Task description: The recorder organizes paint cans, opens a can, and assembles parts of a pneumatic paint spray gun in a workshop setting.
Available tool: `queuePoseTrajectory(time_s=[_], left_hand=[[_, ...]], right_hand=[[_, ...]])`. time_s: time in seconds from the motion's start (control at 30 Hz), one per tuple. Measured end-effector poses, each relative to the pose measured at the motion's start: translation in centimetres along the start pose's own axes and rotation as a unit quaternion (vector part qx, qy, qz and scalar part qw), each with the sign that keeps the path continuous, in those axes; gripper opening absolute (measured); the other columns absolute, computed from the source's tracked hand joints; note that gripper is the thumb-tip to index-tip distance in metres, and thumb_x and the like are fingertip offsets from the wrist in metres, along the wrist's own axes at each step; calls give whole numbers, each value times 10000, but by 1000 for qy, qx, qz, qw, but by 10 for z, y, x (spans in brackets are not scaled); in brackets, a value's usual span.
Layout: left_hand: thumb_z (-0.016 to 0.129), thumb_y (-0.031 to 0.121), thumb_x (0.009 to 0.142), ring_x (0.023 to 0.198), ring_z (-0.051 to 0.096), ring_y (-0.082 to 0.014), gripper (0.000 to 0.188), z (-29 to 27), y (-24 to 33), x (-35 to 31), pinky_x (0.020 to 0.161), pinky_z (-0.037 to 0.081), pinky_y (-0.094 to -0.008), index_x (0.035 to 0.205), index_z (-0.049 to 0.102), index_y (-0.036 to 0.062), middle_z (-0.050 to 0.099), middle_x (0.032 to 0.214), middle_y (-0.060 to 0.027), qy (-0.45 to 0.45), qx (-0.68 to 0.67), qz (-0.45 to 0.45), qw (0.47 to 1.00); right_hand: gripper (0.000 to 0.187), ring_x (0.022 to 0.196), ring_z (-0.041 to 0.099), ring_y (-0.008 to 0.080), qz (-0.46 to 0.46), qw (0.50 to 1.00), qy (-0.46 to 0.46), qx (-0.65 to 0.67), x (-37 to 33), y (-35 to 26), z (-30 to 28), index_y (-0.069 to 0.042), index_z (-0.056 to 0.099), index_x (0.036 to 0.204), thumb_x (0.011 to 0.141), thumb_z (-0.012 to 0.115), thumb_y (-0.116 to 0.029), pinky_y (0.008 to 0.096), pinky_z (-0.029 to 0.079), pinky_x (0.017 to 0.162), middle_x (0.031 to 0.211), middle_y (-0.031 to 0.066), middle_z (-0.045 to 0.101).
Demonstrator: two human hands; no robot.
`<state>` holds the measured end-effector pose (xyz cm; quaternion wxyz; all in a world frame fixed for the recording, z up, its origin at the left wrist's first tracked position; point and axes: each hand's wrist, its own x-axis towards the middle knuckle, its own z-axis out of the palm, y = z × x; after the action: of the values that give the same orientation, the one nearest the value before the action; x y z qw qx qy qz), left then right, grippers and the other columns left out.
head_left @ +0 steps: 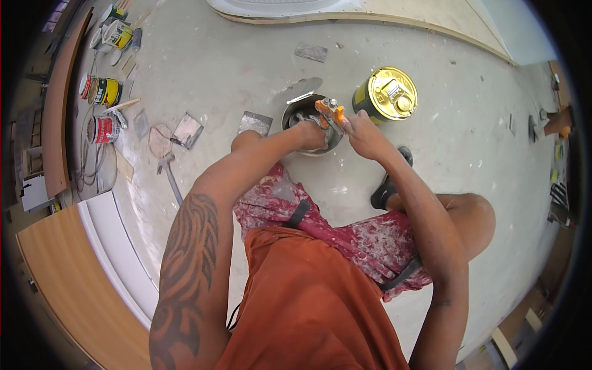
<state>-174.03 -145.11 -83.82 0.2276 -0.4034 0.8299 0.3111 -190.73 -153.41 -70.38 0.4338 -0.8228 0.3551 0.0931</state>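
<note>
An open metal can (285,123) with pale stuff inside stands on the floor before me, a round lid (297,90) beside its far rim. My left hand (311,135) is curled over the can's opening; what its fingers hold is hidden. At the can's right rim, my right hand (366,135) is closed on an orange-handled scraper (338,115). Its metal blade points down over the can, and a second orange piece lies against it; I cannot tell whether that belongs to another tool. Right of them stands a gold-topped can (394,92), closed, with a dark side.
A flat scraper blade (256,123) lies left of the can, another plate (311,52) farther off. Leftward are a hammer (168,172), small boards (187,131) and paint tins (103,129). A curved panel (364,18) edges the far side; a wood-faced board (80,271) is near left.
</note>
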Motion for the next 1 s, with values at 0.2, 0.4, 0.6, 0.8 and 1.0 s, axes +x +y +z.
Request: queuePoseTrajectory(time_s=[0.2,0.4,0.6,0.8,1.0], left_hand=[[525,265,909,956,692,-322,326,-11,-17,-20,797,552,-452,1205,655,229,704,1003,-119,-44,33,25,998],[553,168,876,980,688,-307,352,-37,-22,-52,818,549,-428,1199,674,236,704,1030,-119,26,-9,-1,1000],[573,102,833,802,697,-280,341,-20,-9,-58,688,543,-426,1149,668,187,692,828,-81,148,31,-66,986],[594,144,841,960,631,-188,260,-19,-16,-68,742,484,-340,1066,687,235,682,902,12,198,141,-52,969],[590,175,848,1023,575,-162,192,-20,-22,-71,807,431,-316,989,700,245,660,920,43,227,163,-58,958]], right_hand=[[328,1011,543,480,6,1000,29,0,8,-9,10,101,582,1019,1003,470,-207,505,459,898,1004,346,544],[355,919,539,483,16,998,65,-15,9,-4,18,71,577,1031,1034,426,-250,519,430,866,1026,296,510],[270,957,549,449,-31,995,78,-50,8,-17,11,82,628,995,974,481,-144,501,461,859,978,303,598],[376,977,513,446,-24,996,83,-38,1,-27,3,79,608,939,1035,405,-222,517,409,892,923,309,565],[415,657,603,323,26,997,76,-14,7,-22,4,79,584,918,1051,398,-267,442,526,659,908,227,531]])
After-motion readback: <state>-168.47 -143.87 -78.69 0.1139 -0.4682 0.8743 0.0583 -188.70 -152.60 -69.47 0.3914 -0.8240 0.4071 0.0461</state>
